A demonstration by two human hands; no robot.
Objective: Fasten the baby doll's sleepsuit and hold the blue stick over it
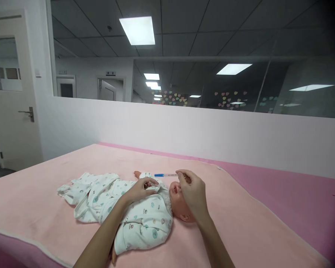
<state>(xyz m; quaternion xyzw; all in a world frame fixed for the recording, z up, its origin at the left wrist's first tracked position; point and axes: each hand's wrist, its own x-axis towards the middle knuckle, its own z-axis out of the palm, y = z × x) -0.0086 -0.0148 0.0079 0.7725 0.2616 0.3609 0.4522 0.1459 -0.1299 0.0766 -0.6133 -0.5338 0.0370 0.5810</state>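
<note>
forearms [100, 229] in from doll [145, 223]'s near side, hands apart | left hand [143, 189] curled at doll's collar [161, 188], grip unclear | right hand [191, 190] pinching blue-tipped stick [164, 175] above doll's face [175, 189] | blanket [123, 158] flat beyond doll to its edge | wall [184, 130] past that

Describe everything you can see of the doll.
The doll lies on its back on the peach blanket, head toward the picture's right. Its head looks like smooth plastic, with one ear showing. It wears a loose white outfit with small printed motifs, soft like cloth. Both its hands show at the cuffs; no feet are visible. The person's left hand rests on the chest; the right hand partly hides the head, contact there unclear.
</note>
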